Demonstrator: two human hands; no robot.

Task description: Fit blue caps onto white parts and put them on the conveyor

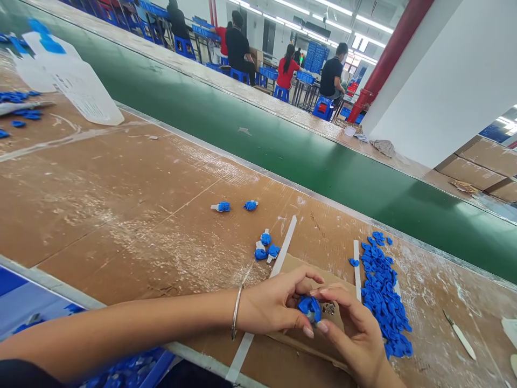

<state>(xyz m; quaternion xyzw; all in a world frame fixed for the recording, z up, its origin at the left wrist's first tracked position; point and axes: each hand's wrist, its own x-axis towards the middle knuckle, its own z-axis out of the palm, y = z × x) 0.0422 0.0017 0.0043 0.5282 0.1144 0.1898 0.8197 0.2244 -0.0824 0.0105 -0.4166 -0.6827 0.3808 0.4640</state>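
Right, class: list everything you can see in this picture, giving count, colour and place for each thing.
Small plastic parts: a large pile, blue, on the table right of the hands.
Finished pieces: three clustered, blue and white, above the hands; two more further back.
Cardboard pad: one, brown, under the hands.
Tweezers: one, pale, far right.
Conveyor belt: one, green, behind the table.
Seated workers: several, far background.
Bangle: one, silver, left wrist.
Left hand: holds blue part.
Right hand: fingers on the same part.
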